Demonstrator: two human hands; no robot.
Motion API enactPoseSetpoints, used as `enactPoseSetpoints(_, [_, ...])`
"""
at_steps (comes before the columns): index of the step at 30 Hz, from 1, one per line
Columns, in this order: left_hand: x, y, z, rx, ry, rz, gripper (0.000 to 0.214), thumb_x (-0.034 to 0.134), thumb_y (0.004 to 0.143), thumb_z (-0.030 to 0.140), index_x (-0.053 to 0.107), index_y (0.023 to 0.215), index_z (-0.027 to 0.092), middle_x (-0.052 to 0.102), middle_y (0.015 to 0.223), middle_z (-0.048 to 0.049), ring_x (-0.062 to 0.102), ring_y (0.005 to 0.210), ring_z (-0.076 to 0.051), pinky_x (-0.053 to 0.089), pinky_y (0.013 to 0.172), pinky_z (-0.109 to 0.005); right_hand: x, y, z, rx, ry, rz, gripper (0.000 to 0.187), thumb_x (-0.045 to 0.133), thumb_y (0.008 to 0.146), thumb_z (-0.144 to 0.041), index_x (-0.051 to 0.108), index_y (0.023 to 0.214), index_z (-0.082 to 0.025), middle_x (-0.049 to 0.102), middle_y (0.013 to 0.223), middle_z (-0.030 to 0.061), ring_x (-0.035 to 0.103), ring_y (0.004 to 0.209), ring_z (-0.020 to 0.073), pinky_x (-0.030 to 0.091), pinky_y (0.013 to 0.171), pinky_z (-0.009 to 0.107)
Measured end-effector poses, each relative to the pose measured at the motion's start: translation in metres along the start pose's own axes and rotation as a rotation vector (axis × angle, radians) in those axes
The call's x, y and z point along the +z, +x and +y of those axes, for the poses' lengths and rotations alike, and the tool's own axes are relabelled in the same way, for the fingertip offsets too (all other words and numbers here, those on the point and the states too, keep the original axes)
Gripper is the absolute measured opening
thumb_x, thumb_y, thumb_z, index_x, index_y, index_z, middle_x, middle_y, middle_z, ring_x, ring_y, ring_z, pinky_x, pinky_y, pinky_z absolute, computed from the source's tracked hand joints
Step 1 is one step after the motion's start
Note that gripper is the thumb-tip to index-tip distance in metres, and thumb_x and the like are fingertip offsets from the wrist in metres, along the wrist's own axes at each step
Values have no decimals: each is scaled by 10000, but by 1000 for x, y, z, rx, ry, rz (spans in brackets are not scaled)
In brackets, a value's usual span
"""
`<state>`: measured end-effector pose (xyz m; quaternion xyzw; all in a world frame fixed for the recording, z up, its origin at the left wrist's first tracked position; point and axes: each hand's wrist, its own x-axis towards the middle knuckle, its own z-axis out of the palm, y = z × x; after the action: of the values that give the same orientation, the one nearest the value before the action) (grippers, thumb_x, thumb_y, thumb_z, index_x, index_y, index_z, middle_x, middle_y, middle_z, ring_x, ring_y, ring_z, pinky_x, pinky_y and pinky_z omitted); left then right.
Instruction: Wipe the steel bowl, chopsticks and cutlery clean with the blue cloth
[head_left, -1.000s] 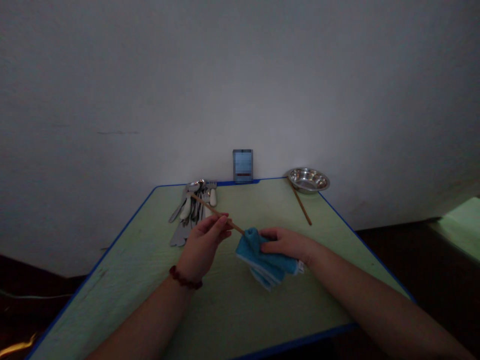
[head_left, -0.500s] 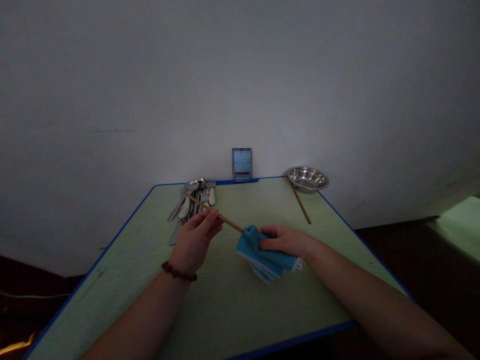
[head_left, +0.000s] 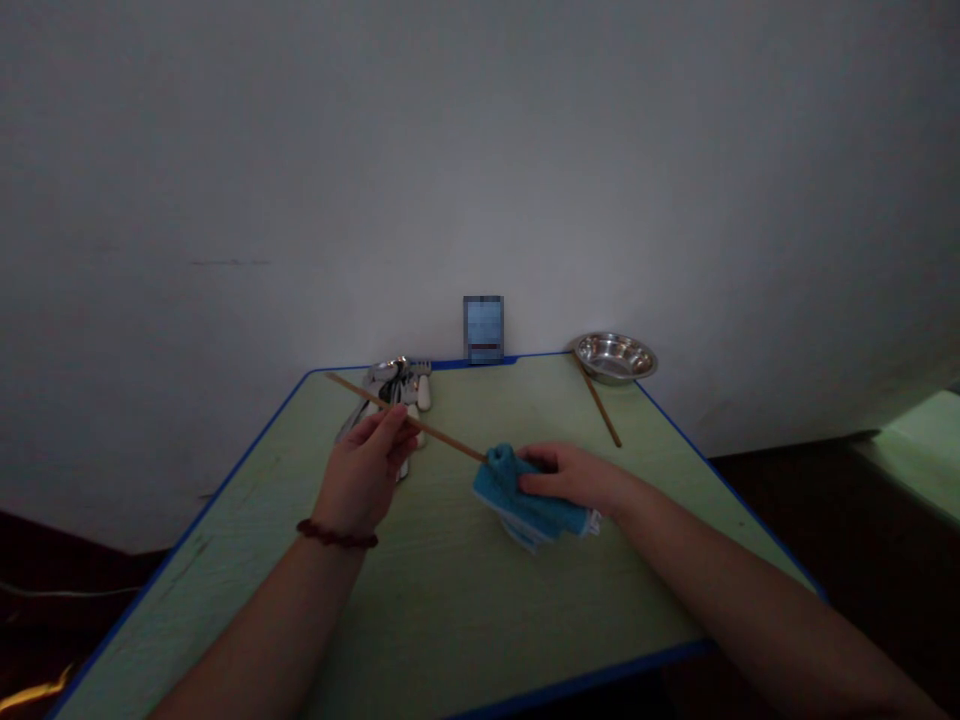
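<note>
left hand (head_left: 365,470) pinching a wooden chopstick (head_left: 446,440), just near of the cutlery pile (head_left: 397,385) far left | its right tip tucked into the blue cloth (head_left: 525,495) | right hand (head_left: 574,478) clamped on that cloth, mid green table (head_left: 450,590) | spare chopstick (head_left: 600,405) touching the steel bowl (head_left: 615,357), far right

Our left hand (head_left: 365,470) pinches a chopstick (head_left: 420,427), its end inside the blue cloth (head_left: 517,497) under our right hand (head_left: 570,477).
</note>
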<state>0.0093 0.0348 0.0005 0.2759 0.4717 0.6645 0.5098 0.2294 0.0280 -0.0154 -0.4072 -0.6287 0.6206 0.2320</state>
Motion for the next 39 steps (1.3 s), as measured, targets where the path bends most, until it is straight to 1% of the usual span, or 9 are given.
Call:
enactPoseSetpoints(4, [0,0,3,1,-24,6,89,651,587,196,597,605,127,602,577,15,551,538,-49,431,479,-114,-1,0,-1,18,50,10,251,589,669,-270,594,918,-238,650,887,-17,604,757,137,469,713,300])
enactPoseSetpoints(9, [2,-1,-1,-8,-37,5,70,637,604,188,594,616,135,600,592,25,554,546,-41,438,503,-111,-1,-1,-2,53,97,7,231,600,658,-273,607,884,-230,654,850,-23,603,711,127,468,691,287])
enactPoseSetpoints(12, [1,-1,-4,-19,-31,-4,63,635,606,179,604,643,139,604,615,23,556,550,-41,439,501,-108,-2,-1,-2,124,169,-30,226,609,650,-282,615,868,-226,659,794,-27,600,657,116,468,672,278])
enactPoseSetpoints(15, [0,0,-7,-18,-20,-42,84,641,606,188,617,673,143,614,651,12,567,575,-51,441,500,-112,-4,-1,-1,196,271,-77,208,600,649,-272,624,846,-209,657,710,-31,593,599,103,468,647,261])
enactPoseSetpoints(19, [-1,0,-11,-23,-19,-104,131,666,588,216,624,691,147,624,676,6,575,614,-62,438,508,-114,-4,0,0,193,343,-130,206,579,649,-260,632,835,-190,649,669,-30,597,618,100,461,666,242])
enactPoseSetpoints(26, [3,-6,-16,-89,1,-179,154,686,566,220,639,694,149,627,659,2,574,614,-72,424,492,-128,-3,5,1,248,385,-147,232,595,618,-259,631,822,-155,645,670,-23,580,581,92,458,672,252])
enactPoseSetpoints(32, [6,-14,-21,-162,62,-246,149,685,572,247,638,682,158,621,667,3,563,614,-67,414,501,-133,-3,6,2,256,363,-138,184,577,630,-233,638,793,-172,651,677,-32,573,580,79,453,633,217])
enactPoseSetpoints(35, [9,-18,-23,-172,119,-290,172,688,564,267,622,666,145,623,664,-5,565,618,-78,410,501,-143,-2,7,4,253,347,-135,174,571,634,-243,640,783,-182,650,677,-38,569,574,70,446,608,200])
enactPoseSetpoints(39, [11,-22,-25,-172,168,-305,198,691,548,275,603,652,131,625,649,-20,573,625,-101,417,511,-165,0,7,4,244,298,-161,230,582,641,-283,624,847,-188,642,733,-26,569,596,85,446,639,238])
